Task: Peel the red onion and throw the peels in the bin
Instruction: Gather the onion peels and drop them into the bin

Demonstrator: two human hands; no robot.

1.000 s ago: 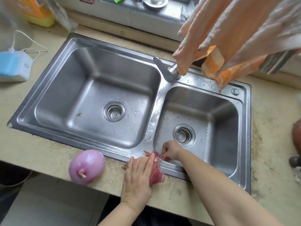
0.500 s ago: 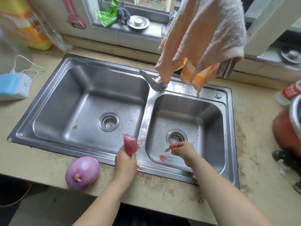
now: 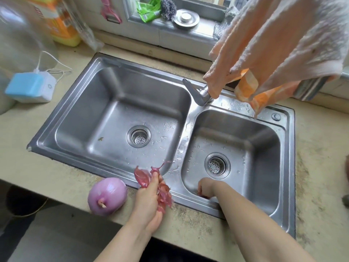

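From the head camera, looking down, the round, smooth, pale purple peeled red onion (image 3: 107, 196) sits on the speckled beige stone counter (image 3: 56, 178), just in front of the shiny steel double sink (image 3: 188, 140). Its little dry root end points toward the person. It looks bare and glossy, so the peeling seems done.

The left hand (image 3: 149, 197) is curled tight around a bunch of thin, crinkly, dark red onion peels (image 3: 164, 193). Some bits stick up above the fingers and some hang down below. I think the hand holds them in a bunch so they can all go to the bin in one trip.

The right hand (image 3: 205, 187) reaches down into the right bowl of the sink, near the front wall. Its fingers are bent down onto a small red scrap (image 3: 203, 195), most likely a bit of peel that fell in. I cannot tell if the fingers have pinched it yet.

The sink is hard and wet, with water drops near the round metal drain strainer (image 3: 217, 164). Soft, fuzzy peach-coloured towels (image 3: 273, 50) hang over the tap.

No bin shows here, so the peels must be carried away.
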